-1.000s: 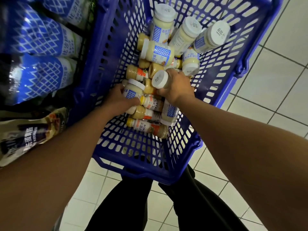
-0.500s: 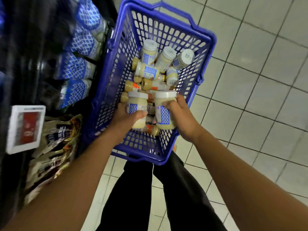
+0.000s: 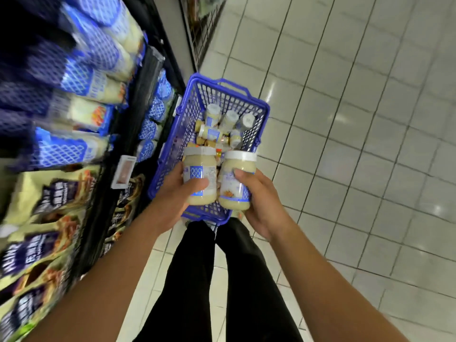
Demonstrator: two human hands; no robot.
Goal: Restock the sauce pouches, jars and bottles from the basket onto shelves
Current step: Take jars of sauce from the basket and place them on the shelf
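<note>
Motion blur smears nearly all the writing. The left jar (image 3: 199, 175) carries a label with a blue diamond-lattice panel beside a block of small print that cannot be read. The right jar (image 3: 234, 183) has a white label with a blue band at its foot and a small orange food picture low down; its print is also unreadable. Both are clear jars with white lids, filled with a pale creamy sauce, and both are held upright just beside each other over the near end of the basket (image 3: 259, 112).

The left hand (image 3: 172, 196) grips the left jar, with its thumb across the label front and its fingers wrapped behind. The right hand (image 3: 262, 203) grips the right jar, with its thumb pressed near the jar's shoulder and its palm cupping the side.

The blue plastic basket stands on the white tile floor (image 3: 357, 119), close against the shelf unit (image 3: 145, 77) and ahead of the person's black trousers (image 3: 192, 280). In it lie more white-lidded jars (image 3: 212, 114) with the same blue lattice labels, and small bottles (image 3: 201, 140) with tan caps.

On the upper shelves are blue-lattice pouches (image 3: 96, 45). A price tag (image 3: 123, 172) hangs on the shelf edge, and below it are yellow pouches (image 3: 56, 196) with dark panels and white characters, too blurred to read.
</note>
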